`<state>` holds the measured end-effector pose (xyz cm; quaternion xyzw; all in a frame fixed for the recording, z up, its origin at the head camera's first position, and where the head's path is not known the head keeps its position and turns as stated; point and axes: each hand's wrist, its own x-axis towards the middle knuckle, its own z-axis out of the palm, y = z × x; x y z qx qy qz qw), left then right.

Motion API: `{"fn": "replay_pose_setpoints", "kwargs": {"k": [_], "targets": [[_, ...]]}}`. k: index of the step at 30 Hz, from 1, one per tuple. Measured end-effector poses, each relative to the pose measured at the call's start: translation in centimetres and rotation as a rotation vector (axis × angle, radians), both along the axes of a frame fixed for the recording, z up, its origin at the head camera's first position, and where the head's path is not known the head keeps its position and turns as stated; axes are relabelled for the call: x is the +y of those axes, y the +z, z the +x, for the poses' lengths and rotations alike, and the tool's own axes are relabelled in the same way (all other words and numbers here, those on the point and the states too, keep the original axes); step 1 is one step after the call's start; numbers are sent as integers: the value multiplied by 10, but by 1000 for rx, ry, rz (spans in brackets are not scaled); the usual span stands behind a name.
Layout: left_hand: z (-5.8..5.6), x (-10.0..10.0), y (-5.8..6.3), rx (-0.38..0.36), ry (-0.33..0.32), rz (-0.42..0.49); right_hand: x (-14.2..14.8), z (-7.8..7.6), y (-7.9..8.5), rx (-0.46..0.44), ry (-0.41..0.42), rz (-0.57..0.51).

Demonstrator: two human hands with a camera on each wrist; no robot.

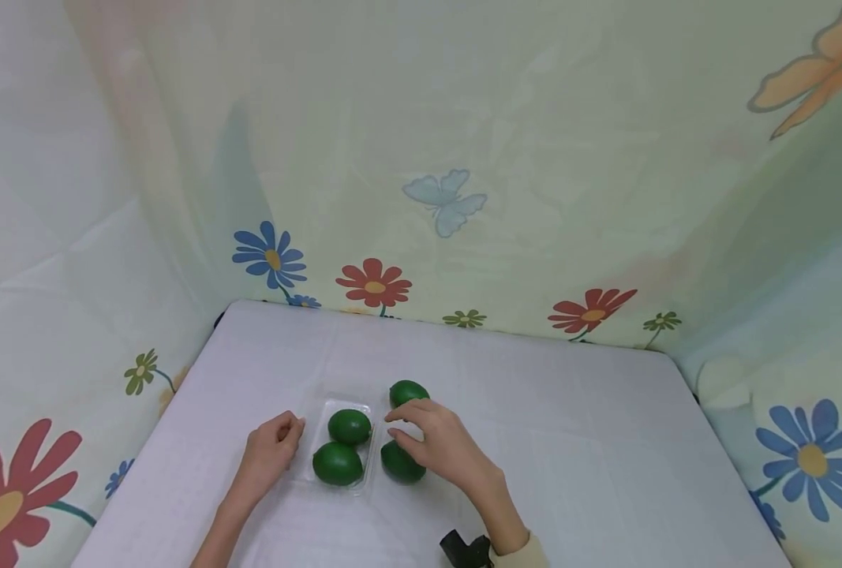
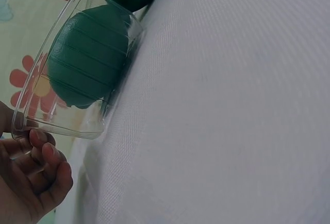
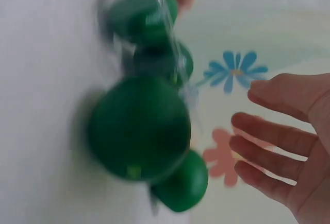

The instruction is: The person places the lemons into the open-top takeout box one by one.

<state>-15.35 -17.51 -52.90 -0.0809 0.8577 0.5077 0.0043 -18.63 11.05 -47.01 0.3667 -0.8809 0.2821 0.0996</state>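
Head view: the left hand (image 1: 271, 447) is at the left edge of a clear tray (image 1: 369, 457), fingers curled. The tray lies on the white desk (image 1: 570, 442), just right of this hand, and contains two green fruits: the far fruit (image 1: 349, 427) and the near fruit (image 1: 338, 464). The right hand (image 1: 445, 442) is right of the tray, thumb and fingers apart, nothing gripped. Two more fruits lie outside the tray: the upper loose fruit (image 1: 407, 391) beyond the right hand's fingers, partly covered by them, and the lower loose fruit (image 1: 402, 462) below its thumb. Contact with the latter cannot be determined from here. A black device (image 1: 466, 548) is at the right wrist, beside a pale sleeve (image 1: 523, 552).

Left wrist view: the left hand pinches the tray's corner between thumb and fingers. One fruit shows through the ribbed wall, ahead of that hand.

Right wrist view: the right hand's fingers are extended and spread, visibly clear of the fruits beside them. The picture is partly blurred. Printed flowers show on the backdrop (image 1: 570, 158) behind the fingers.
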Motion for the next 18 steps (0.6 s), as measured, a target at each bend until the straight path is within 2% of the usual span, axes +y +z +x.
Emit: {"fn": "replay_pose_setpoints", "kwargs": {"k": [4,8,15,18], "targets": [[-1,0,1,1,3,2,10,-15,-6,21,-63,12],[-1,-1,0,2,-1,2,11,-32,-14,10,-80,25],[-1,-2,-2,4,-4,-1,4,-55,-32,-135,-109,98],[-1,-1,-1,7,-9,7,0,-62,-38,-165,-107,139]]}}
